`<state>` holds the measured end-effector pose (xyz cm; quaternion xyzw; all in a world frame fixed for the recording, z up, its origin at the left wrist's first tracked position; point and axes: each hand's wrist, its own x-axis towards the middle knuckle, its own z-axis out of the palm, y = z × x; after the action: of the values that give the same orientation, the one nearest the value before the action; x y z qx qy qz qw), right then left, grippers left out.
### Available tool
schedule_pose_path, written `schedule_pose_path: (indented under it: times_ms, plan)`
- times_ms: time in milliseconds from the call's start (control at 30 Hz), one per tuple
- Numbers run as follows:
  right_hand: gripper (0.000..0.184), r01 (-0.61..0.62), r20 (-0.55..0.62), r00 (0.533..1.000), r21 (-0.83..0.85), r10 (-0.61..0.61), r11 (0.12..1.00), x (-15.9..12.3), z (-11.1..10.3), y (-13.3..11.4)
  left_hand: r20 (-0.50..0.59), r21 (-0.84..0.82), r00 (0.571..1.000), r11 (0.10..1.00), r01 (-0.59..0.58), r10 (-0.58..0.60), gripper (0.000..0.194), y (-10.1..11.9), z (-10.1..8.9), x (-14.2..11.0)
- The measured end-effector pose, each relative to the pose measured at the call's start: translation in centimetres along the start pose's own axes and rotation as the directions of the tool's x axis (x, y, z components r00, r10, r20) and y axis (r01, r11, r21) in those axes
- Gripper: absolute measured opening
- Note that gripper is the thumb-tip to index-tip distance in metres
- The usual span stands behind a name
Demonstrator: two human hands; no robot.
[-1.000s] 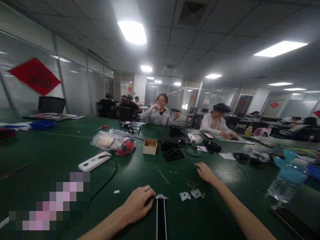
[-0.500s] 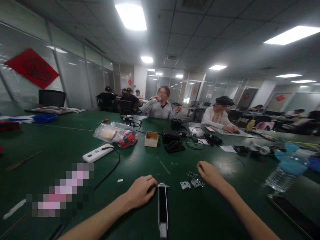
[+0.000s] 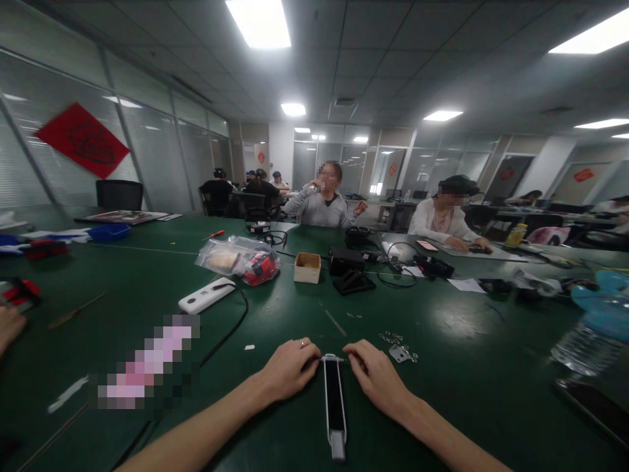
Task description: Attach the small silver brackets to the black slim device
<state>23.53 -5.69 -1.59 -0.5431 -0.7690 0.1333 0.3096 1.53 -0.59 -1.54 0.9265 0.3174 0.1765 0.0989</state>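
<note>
A long black strip with a white frame [image 3: 335, 403] lies on the green table [image 3: 442, 393], pointing away from me. My left hand [image 3: 289, 370] is curled at the left of its far end, fingertips on the white end piece. My right hand [image 3: 376, 377] is curled at the right of the same end, fingers pressed together; what they hold is hidden. One small metal hinge [image 3: 399, 354] lies just right of my right hand. Several tiny metal rings [image 3: 390, 337] are scattered beyond it.
A white power bank [image 3: 206, 296] with a black cable, a plastic bag [image 3: 240, 259] and a small cardboard box [image 3: 307, 267] lie farther off. A water bottle [image 3: 587, 334] and a phone [image 3: 597, 410] are at right. Another person's hand [image 3: 7, 324] shows at the left edge. People sit across the table.
My right hand came back from the metal rings to the strip's far end. Only one of the two hinges still shows. The camera tilted down and the left hand stayed put.
</note>
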Motion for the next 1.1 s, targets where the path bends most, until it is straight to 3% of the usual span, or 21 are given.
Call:
schedule_pose_path:
  times_ms: [300,633,1100]
  plan:
    - [0.028,-0.006,0.043,0.999,0.069,0.003,0.998,-0.68,0.37,-0.14,-0.001,0.006,1.000,1.000,-0.008,0.008,0.014,0.24,-0.15,0.03]
    - [0.025,-0.065,-0.040,0.997,0.061,0.067,0.996,-0.41,0.43,-0.05,0.009,-0.010,1.000,1.000,-0.002,0.003,0.015,0.16,-0.11,0.23]
    - [0.017,-0.056,-0.041,0.997,0.054,0.058,0.997,-0.15,-0.33,-0.21,0.038,-0.078,0.999,0.997,0.017,-0.014,0.021,0.28,-0.29,0.86]
